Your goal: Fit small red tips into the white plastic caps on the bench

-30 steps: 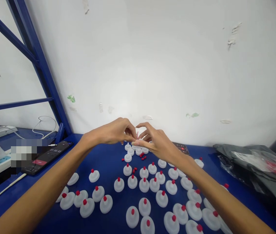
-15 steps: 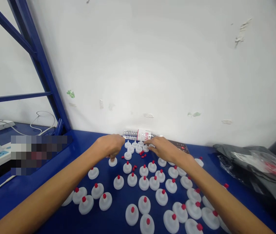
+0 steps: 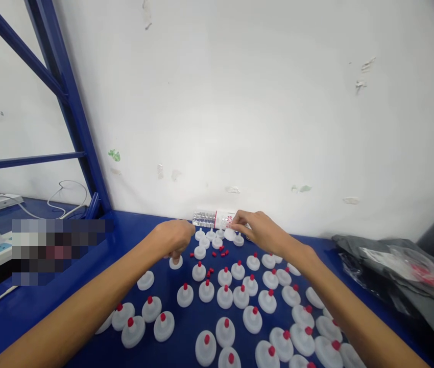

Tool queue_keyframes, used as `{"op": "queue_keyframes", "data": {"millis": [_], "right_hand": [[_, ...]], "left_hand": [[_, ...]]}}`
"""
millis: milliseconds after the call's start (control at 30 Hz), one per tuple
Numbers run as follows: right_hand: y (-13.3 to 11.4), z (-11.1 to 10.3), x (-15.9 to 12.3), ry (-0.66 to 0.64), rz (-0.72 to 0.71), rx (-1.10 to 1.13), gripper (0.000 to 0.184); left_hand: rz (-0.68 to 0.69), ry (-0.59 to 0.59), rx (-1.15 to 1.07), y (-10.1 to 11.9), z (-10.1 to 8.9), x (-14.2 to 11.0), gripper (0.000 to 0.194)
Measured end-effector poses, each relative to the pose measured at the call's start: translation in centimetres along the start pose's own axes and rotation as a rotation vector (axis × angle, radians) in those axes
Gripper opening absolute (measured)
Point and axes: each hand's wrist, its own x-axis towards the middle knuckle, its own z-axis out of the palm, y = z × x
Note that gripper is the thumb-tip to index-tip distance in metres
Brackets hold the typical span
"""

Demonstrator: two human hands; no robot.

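**Two hands among the little white caps**

A person's left hand (image 3: 173, 239) is curled down over a small white cap (image 3: 175, 262) on the blue table (image 3: 140, 240). The fingertips press on the cap, so the hand is closed on it. This cap sits at the left edge of the group, close to the back.

The right hand (image 3: 257, 231) is farther back, near the white wall (image 3: 240, 102). Its fingers pinch a white cap (image 3: 230, 234) that has no red tip. That cap is just in front of a plastic water bottle (image 3: 213, 219) lying on its side against the wall.

Between the two hands lie some loose red tips (image 3: 221, 250). Closer to the person stand many white caps with red tips (image 3: 224, 296), spread over the table.

A dark plastic bag (image 3: 393, 266) lies on the right. A blue metal frame (image 3: 67, 107) stands on the left.
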Motion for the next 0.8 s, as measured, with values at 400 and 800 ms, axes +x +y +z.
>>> {"op": "queue_keyframes", "data": {"millis": [400, 800], "right_hand": [[-1.0, -0.2, -0.1, -0.018, -0.003, 0.416, 0.02], [-1.3, 0.1, -0.3, -0.148, 0.067, 0.61, 0.025]], "left_hand": [[0.183, 0.206, 0.068, 0.3, -0.5, -1.0, 0.031], [0.288, 0.248, 0.043, -0.2, -0.4, -0.2, 0.024]]}}
